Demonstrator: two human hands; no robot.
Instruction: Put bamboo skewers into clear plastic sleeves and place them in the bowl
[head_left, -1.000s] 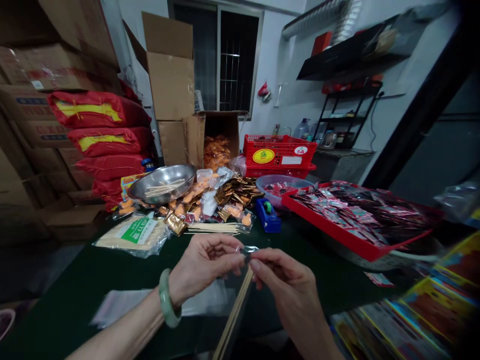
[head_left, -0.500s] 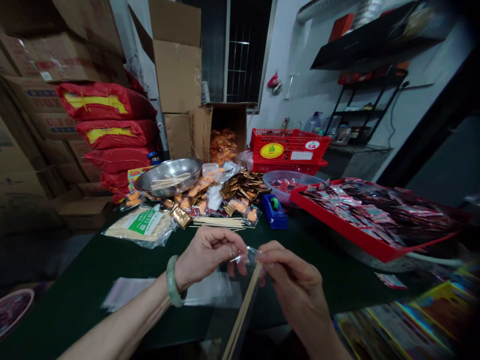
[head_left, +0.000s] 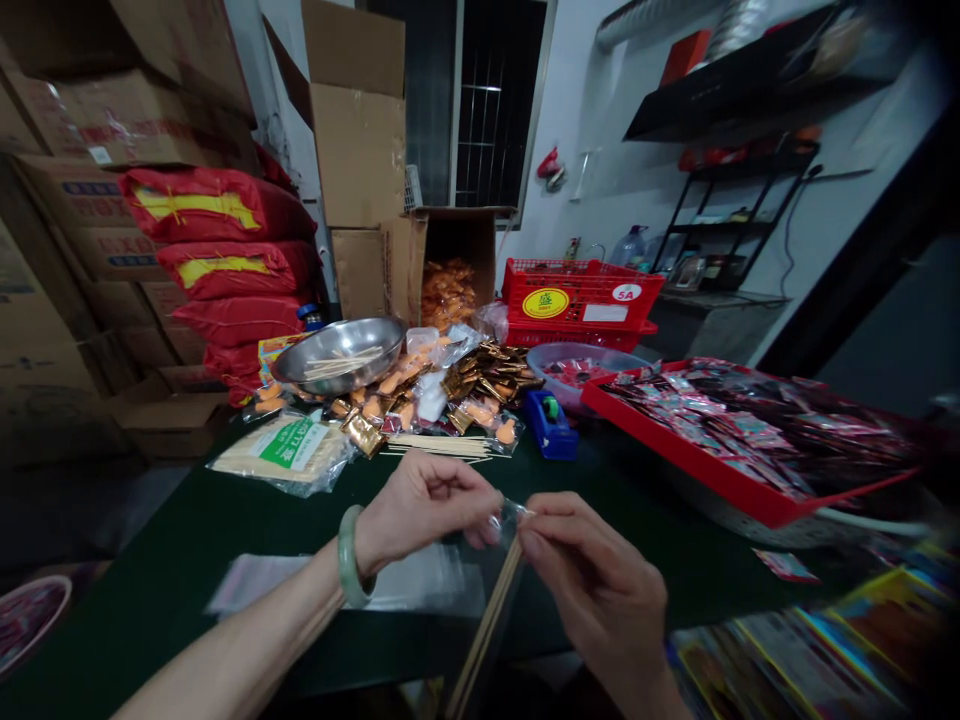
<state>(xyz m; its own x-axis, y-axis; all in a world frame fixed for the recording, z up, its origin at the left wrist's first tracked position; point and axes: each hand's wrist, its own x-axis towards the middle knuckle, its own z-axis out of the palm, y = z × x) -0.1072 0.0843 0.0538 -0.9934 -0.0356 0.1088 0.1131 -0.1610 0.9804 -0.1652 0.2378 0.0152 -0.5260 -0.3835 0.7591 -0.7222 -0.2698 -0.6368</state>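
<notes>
Between my two hands is a clear plastic bag (head_left: 508, 513) with several thin wooden sticks (head_left: 489, 630) inside, hanging at a slant toward me. My left hand (head_left: 435, 505), with a green bangle (head_left: 352, 556) at the wrist, pinches the top of the bag on the left. On the right side of the same end, my right hand (head_left: 589, 565) pinches the bag near the stick tips. Flat clear bags (head_left: 420, 585) lie on the dark green table (head_left: 187, 530) under my left forearm. Beyond my hands lies a row of loose sticks (head_left: 442, 447).
A blue tape dispenser (head_left: 551, 425) stands past my right hand. At right, a red tray (head_left: 697, 450) holds many small packets. A packaged stick bundle (head_left: 281, 450), a metal bowl (head_left: 375, 365) and gold-wrapped packets (head_left: 487, 370) lie at the back. Red baskets (head_left: 581, 300) stand behind.
My fingertips have come closer together at the bag's top, bunching the plastic between them. My right hand has moved slightly right and down. The sticks stay in the bag.
</notes>
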